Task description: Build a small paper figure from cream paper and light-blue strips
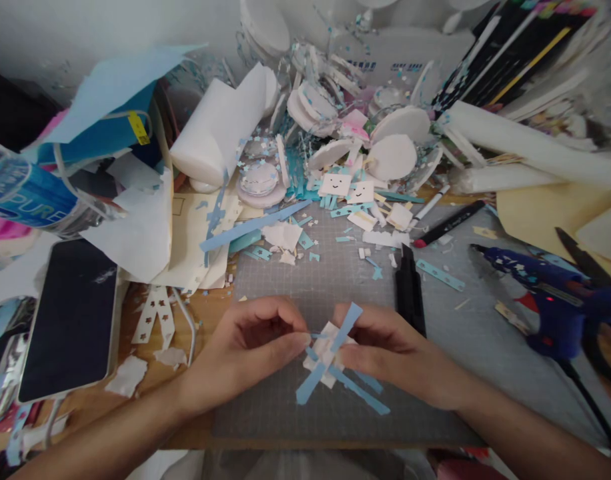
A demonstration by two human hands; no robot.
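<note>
Low over the grey cutting mat (265,413), both hands hold a small papercraft piece (327,345), made of white paper squares crossed by several light blue paper strips. My left hand (260,340) pinches a thin blue strip at the piece's left edge between thumb and forefinger. On the other side, my right hand (390,350) grips the white paper from the right, thumb in front and fingers partly hidden behind it. Past my right hand lies a black utility knife (408,287). Farther back sit small white squares with drawn smiling faces (334,185) and blue strips attached.
A blue hot glue gun (550,293) with a lit red light and black scissors (593,260) lie at right. At left are a phone (68,320) and a water bottle (30,190). Paper scraps (283,237), white foam discs (393,158) and a white roll (220,127) crowd the back.
</note>
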